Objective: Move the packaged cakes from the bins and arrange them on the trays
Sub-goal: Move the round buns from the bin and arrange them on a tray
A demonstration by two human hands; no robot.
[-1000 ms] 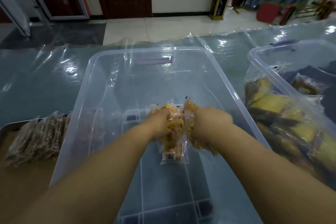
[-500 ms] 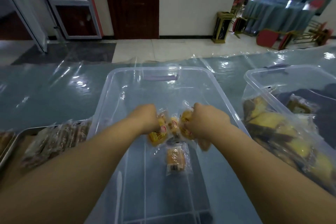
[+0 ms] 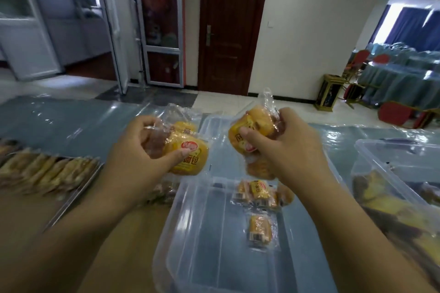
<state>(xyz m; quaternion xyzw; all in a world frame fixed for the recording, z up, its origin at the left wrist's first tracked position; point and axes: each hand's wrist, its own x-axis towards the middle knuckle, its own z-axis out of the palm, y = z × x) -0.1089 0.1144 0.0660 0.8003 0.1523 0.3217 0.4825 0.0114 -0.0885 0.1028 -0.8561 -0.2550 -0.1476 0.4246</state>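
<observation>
Clear bin (image 3: pixel 164 228), centre near: 1 loose cake (image 3: pixel 260 231) on its floor, small cluster (image 3: pixel 259 194) just beyond. Both left to fetch, so bin prob. not done.
L hand (image 3: pixel 140 154), over bin's left rim: fingers curled round L bunch of cakes (image 3: pixel 188 157), thumb on top pack. Bunched to carry more per trip.
R hand (image 3: pixel 292 147), above bin: same clutch on R bunch of cakes (image 3: pixel 250 135), thumb pressing front.
Tray (image 3: pixel 73 197), left: overlapping row of cakes (image 3: pixel 42 171); likely drop spot.
2nd bin (image 3: pixel 390 173), right: more packs inside.
</observation>
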